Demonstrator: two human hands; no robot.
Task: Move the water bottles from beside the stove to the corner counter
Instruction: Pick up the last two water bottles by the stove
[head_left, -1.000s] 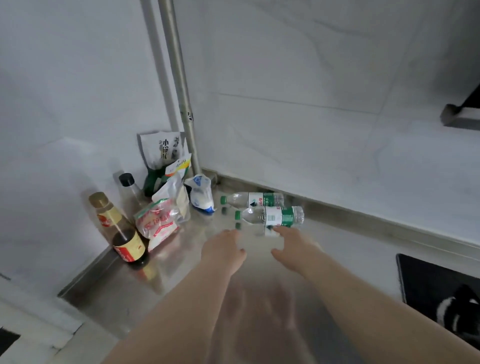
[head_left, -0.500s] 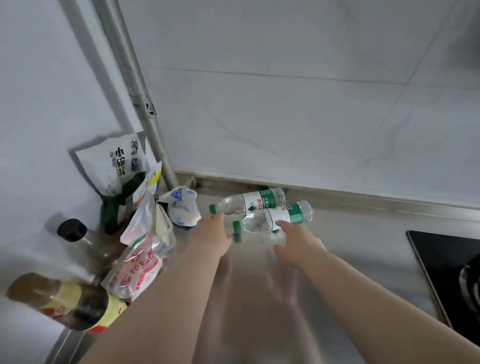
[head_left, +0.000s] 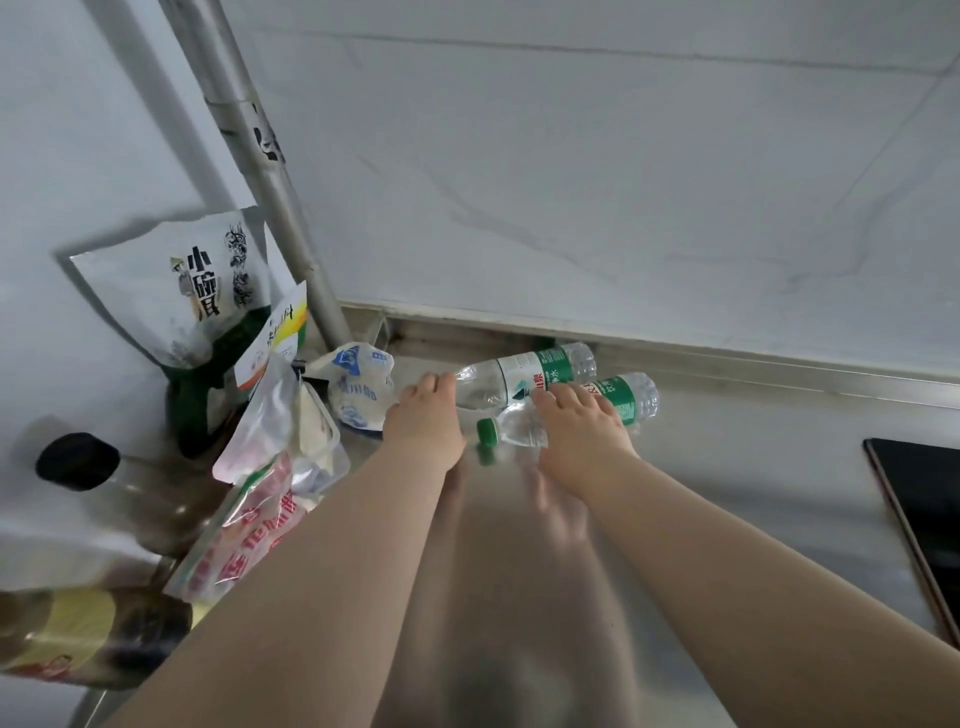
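Note:
Two clear water bottles with green-and-white labels lie on their sides on the steel counter (head_left: 753, 467), close to the back wall. The far bottle (head_left: 524, 375) points its cap end left, and my left hand (head_left: 423, 423) is curled over that end, hiding the cap. The near bottle (head_left: 626, 397) lies just in front of it, with its green cap (head_left: 487, 432) showing between my hands. My right hand (head_left: 576, 428) lies over the near bottle's middle, fingers wrapped across the label.
Left of the bottles the corner holds a small white-blue pouch (head_left: 361, 387), red-printed plastic bags (head_left: 260, 514), a tall white-green bag (head_left: 208, 291), a black-capped bottle (head_left: 78, 462) and a dark sauce bottle (head_left: 78, 639). A grey pipe (head_left: 270, 171) runs up the corner. The black stove edge (head_left: 919, 509) is at right.
Both hands have reached forward from the open counter onto the two bottles. The view has come closer to the corner, and the bottles have tilted slightly.

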